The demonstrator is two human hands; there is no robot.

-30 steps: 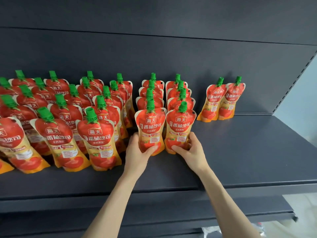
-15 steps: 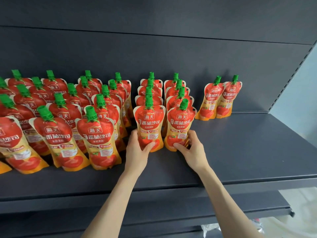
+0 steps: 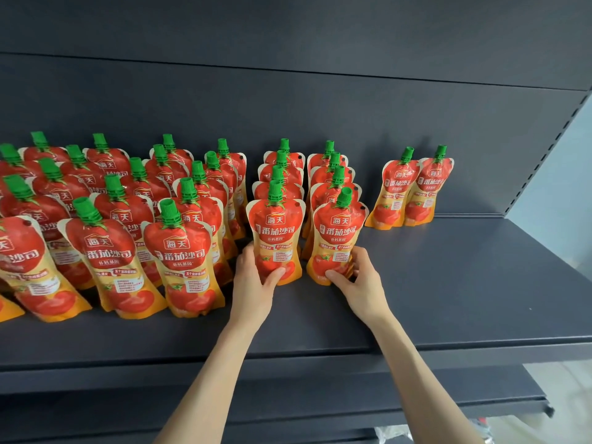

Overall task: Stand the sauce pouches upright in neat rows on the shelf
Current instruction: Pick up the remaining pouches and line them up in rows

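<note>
Red-and-orange sauce pouches with green caps are shown in the head view, stood on a dark grey shelf [image 3: 448, 283]. The left front pouch [image 3: 277, 232] is gripped low down by the left hand [image 3: 253, 283], with the thumb laid across its face and the fingers curled behind it. The right front pouch [image 3: 339, 235] is held near its base by the right hand [image 3: 362, 283], thumb on the front and fingers wrapped round the right edge. Both are upright with their bases on the shelf, each just ahead of a short file of pouches. To the left, fuller rows [image 3: 179, 251] are stood, some leaning. Well apart to the right, against the back panel [image 3: 288, 107], a pair of pouches [image 3: 413, 187] is stood side by side.

The step in hand is judged to be the seating of these two front pouches in line with their files. A gentle release is called for next, so that neither is tipped; further rows could then be built towards the pair at the back.
</note>
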